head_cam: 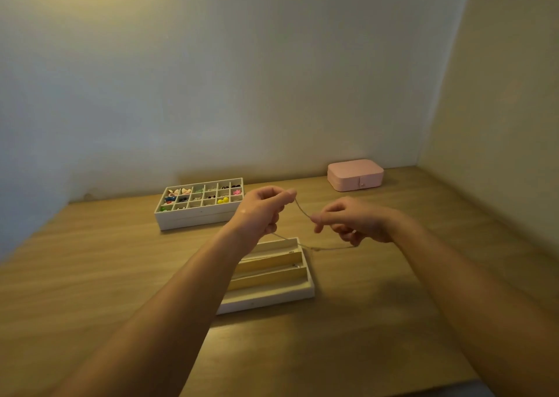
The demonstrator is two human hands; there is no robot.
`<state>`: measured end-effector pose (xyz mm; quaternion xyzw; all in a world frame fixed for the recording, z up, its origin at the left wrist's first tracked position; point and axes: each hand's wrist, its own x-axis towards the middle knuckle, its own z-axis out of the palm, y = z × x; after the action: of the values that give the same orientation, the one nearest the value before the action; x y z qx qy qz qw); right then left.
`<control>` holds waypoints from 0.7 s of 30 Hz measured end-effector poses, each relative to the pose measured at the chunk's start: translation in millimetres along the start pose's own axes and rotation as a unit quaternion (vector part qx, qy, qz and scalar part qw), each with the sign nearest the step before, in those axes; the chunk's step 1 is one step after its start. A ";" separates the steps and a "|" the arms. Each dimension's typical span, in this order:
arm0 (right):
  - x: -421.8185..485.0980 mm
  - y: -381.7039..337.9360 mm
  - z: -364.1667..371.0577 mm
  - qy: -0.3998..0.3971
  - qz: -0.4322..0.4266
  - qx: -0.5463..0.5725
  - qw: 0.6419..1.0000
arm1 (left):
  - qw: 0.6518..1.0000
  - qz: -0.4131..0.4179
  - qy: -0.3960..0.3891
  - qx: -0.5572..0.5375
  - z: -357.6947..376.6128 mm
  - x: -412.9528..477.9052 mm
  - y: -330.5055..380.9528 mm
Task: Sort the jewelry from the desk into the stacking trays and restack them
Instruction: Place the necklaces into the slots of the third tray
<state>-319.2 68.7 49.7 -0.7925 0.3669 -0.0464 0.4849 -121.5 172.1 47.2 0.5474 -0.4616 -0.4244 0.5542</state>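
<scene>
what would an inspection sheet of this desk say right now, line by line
surface: wooden desk, in warm dim light
job's things: thin chain held in the air above the long-slot tray, slack trailing near the tray's far rim; grid tray at back left, small colourful pieces in its compartments
clutter: pink case, closed, back right by the wall
hands: left hand and right hand each pinch the chain between their fingers
cables: nothing seen
surroundings: plain walls behind and to the right
</scene>
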 end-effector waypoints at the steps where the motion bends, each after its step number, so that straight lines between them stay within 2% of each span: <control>1: 1.4 -6.2 4.1 -0.005 -0.013 0.014 1.000 | 1.000 0.007 -0.009 0.001 -1.0 -2.1 2.3; 6: 5.7 -40.8 20.5 -0.012 -0.086 0.043 0.995 | 0.997 0.041 -0.053 -0.033 -1.5 -14.5 18.4; 9: 7.7 -55.2 29.8 -0.016 -0.096 0.011 0.995 | 0.996 0.058 -0.064 -0.026 -5.0 -20.8 30.3; 11: 7.4 -63.0 34.1 -0.013 -0.112 0.028 0.993 | 0.996 0.066 -0.067 -0.010 -10.1 -23.6 35.6; 17: 6.3 -78.3 47.5 0.054 -0.177 0.056 0.981 | 0.997 0.049 -0.048 -0.020 -30.7 -33.3 40.3; 21: 2.1 -87.4 53.0 0.035 -0.179 0.097 0.978 | 0.999 0.040 -0.021 -0.029 -44.5 -43.0 34.6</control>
<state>-248.0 129.0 91.3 -0.7923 0.2297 -0.1959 0.5302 -88.5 225.1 80.8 0.5034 -0.4822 -0.4261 0.5766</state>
